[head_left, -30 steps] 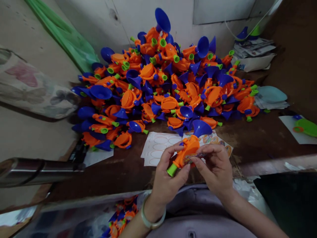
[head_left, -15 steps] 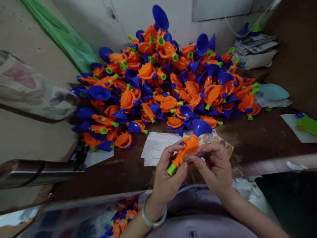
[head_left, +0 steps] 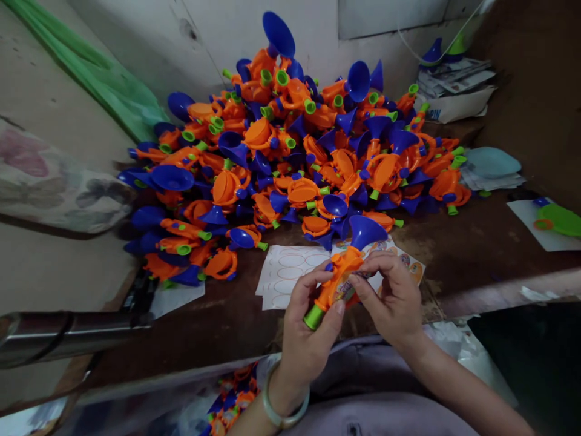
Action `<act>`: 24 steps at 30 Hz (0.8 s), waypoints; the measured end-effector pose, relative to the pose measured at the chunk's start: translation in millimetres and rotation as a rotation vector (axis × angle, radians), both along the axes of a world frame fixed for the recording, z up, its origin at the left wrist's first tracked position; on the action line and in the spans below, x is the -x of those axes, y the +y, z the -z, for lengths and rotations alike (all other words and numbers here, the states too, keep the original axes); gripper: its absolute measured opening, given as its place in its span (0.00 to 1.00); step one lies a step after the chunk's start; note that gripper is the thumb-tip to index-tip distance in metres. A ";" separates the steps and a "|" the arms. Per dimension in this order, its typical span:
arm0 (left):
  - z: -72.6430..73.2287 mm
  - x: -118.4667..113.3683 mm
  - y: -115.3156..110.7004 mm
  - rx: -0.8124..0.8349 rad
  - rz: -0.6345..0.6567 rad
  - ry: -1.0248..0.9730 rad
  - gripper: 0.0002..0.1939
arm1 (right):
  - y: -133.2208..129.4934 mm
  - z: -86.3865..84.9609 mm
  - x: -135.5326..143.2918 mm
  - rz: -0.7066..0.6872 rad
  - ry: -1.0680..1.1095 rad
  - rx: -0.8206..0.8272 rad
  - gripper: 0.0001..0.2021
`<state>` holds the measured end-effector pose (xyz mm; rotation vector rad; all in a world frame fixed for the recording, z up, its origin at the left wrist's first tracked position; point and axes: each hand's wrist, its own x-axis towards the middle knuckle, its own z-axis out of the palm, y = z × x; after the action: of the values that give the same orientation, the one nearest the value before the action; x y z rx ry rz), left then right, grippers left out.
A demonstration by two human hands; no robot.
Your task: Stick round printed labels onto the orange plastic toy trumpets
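Observation:
My left hand [head_left: 311, 321] grips an orange toy trumpet [head_left: 339, 271] near its green mouthpiece, with the blue bell pointing away from me. Over the trumpet's side, my right hand [head_left: 393, 297] pinches a printed sticker [head_left: 347, 287] between thumb and fingers. Part of the sticker lies against the orange body; fingers hide its right end. Just beyond my hands, a sheet of colourful stickers [head_left: 415, 266] lies on the table beside sheets with empty oval outlines [head_left: 275, 272].
A big heap of toy trumpets [head_left: 302, 191] covers the back of the table [head_left: 236, 327]. On the left is a metal cylinder [head_left: 77, 333]. Stacked papers [head_left: 458, 91], a light blue dish [head_left: 492, 162] and a green toy part [head_left: 560, 219] are on the right. More trumpets [head_left: 231, 399] sit below the table edge.
The sticker now lies closer along the trumpet's side, with my right fingers pressed nearer to it. My left hand keeps its hold. The whole view has shifted slightly.

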<state>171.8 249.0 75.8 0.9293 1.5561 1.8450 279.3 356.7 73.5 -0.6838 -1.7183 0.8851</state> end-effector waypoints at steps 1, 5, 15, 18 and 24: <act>-0.5 -0.1 0.2 -0.004 -0.004 0.005 0.14 | -0.2 0.5 -0.1 -0.002 -0.001 -0.003 0.06; 0.1 0.6 0.5 -0.006 -0.027 0.033 0.13 | 2.7 2.3 -0.9 0.024 -0.077 -0.115 0.07; 19.9 18.4 -15.5 0.061 -0.070 -0.022 0.14 | 44.8 13.9 -11.6 0.228 -0.314 -0.377 0.38; 25.0 46.3 -36.1 0.069 -0.326 -0.095 0.15 | 76.4 35.7 -47.4 0.328 -0.500 -0.266 0.30; 48.1 107.8 -108.6 0.302 -0.741 -0.282 0.20 | 105.8 78.8 -120.9 0.244 -1.150 0.058 0.38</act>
<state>64.0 140.4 27.7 -0.0794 2.0727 1.9905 400.2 462.5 -5.2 -1.5991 -2.4988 0.3355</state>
